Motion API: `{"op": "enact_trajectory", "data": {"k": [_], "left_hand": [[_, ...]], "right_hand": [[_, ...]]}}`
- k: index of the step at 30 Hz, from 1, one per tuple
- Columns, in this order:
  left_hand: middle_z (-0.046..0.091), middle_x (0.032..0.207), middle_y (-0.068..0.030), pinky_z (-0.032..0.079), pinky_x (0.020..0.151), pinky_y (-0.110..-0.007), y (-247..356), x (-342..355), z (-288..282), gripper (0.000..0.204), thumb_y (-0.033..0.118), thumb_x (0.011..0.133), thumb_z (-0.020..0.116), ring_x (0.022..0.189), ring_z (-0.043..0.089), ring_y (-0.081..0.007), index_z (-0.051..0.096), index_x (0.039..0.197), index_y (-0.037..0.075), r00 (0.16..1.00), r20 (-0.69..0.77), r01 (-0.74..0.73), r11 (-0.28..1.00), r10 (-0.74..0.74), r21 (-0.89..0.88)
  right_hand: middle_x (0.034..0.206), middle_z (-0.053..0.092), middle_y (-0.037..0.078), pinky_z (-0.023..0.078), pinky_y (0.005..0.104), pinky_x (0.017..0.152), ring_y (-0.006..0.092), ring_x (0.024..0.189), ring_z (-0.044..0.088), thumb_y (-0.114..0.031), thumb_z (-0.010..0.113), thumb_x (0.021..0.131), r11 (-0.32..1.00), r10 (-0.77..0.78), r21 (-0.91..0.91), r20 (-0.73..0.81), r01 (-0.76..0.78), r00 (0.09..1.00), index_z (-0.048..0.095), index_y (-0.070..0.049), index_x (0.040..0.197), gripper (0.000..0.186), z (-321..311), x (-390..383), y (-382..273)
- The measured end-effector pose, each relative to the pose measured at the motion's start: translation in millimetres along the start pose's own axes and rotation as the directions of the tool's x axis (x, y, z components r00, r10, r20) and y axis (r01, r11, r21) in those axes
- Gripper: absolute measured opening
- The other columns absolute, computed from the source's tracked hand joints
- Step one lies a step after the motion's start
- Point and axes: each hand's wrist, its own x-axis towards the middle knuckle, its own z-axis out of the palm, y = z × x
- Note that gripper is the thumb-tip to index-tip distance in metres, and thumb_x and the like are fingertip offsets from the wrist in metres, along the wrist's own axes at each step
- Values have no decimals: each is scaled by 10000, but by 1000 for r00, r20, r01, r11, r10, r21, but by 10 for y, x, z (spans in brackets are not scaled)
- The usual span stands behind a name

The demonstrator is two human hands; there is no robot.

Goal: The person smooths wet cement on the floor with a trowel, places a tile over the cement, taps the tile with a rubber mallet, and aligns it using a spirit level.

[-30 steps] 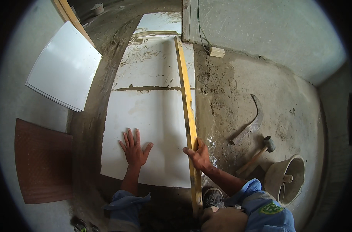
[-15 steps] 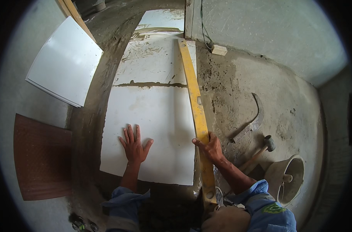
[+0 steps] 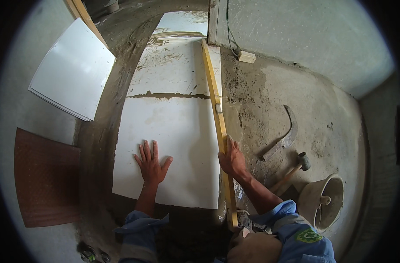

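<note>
My left hand (image 3: pixel 151 168) lies flat with spread fingers on the nearer large white tile (image 3: pixel 165 118). Along that tile's right side runs a long yellow spirit level (image 3: pixel 212 81), its narrow edge facing up. My right hand (image 3: pixel 235 161) grips the level near its lower half, fingers over the right side. The level's far end reaches over a second white tile (image 3: pixel 171 65) smeared with brown mud. A rough, muddy joint (image 3: pixel 165 95) separates the two tiles.
On the right floor lie a sickle (image 3: pixel 290 131), a rubber mallet (image 3: pixel 304 161) and a tipped bucket (image 3: pixel 306 197). White tiles (image 3: pixel 72 70) and a reddish-brown tile (image 3: pixel 46 179) lean at the left wall. A pale socket block (image 3: pixel 247 57) with a cable sits by the far wall.
The level has turned from showing its broad face to standing on edge. My right hand has shifted its grip slightly up and left. My left hand stays flat on the tile.
</note>
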Motion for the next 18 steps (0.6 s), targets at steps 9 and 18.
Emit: {"op": "enact_trajectory", "data": {"k": [9, 18], "left_hand": [[178, 1625, -241, 72, 1145, -703, 9, 8, -24, 901, 632, 905, 557, 1503, 137, -444, 269, 1573, 102, 1000, -3, -10, 1000, 10, -12], [176, 1627, -237, 72, 1148, -700, 13, 12, -28, 904, 628, 898, 569, 1504, 139, -441, 267, 1575, 112, 1000, 9, 1, 1000, 0, -26]], "right_hand": [[1258, 406, 283, 526, 554, 857, 493, 998, 601, -121, 547, 815, 998, 14, 63, -7, -13, 1000, 235, 18, 1502, 767, 107, 352, -448], [1231, 414, 239, 548, 502, 810, 435, 1027, 602, -81, 563, 804, 999, 9, 36, -83, -6, 997, 266, 0, 1506, 767, 383, 520, -433]]}}
